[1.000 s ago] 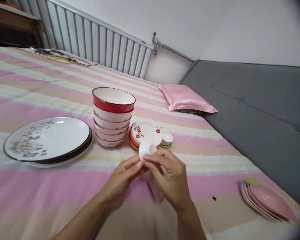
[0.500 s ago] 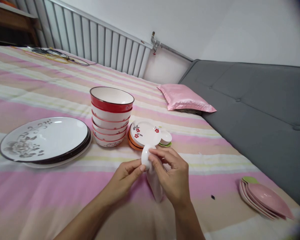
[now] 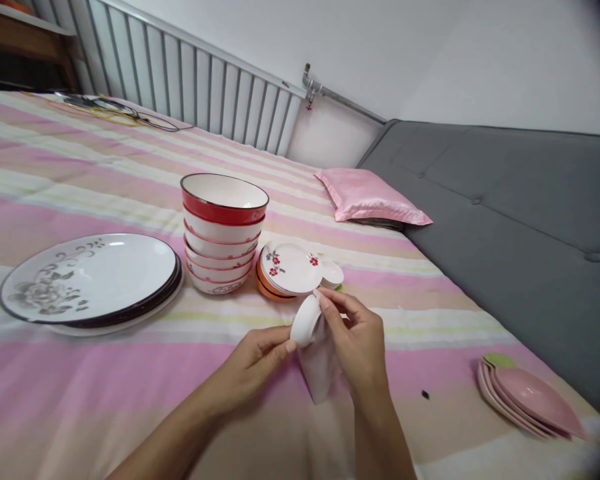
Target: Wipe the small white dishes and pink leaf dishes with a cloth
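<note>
Between both hands is a small, glossy white curved dish point(image 3: 305, 323), held tilted above the striped bedspread. My left hand point(image 3: 255, 365) pinches its lower left edge with thumb and fingertips. My right hand point(image 3: 360, 341) closes its fingers on the upper right rim. A pale, tapering piece point(image 3: 318, 377) hangs below the dish, partly behind my right hand; I cannot tell what it is. Just beyond stands a pile of small plates point(image 3: 296, 270) with red flowers, resting on orange dishes point(image 3: 266, 288). Small white dishes point(image 3: 333, 273) are stacked beside them.
A tall stack of red and white bowls point(image 3: 224, 233) stands left of the small plates. Large flowered plates point(image 3: 115, 277) lie farther left. Pink leaf-shaped dishes point(image 3: 537, 399) sit at right, near a small black piece point(image 3: 425, 395). Behind are a pink pillow point(image 3: 370, 193) and grey headboard point(image 3: 520, 193).
The white dish has turned and shifted slightly right and down, so its hollow shows differently. My right fingers have moved to its upper rim. The stacks have not moved.
</note>
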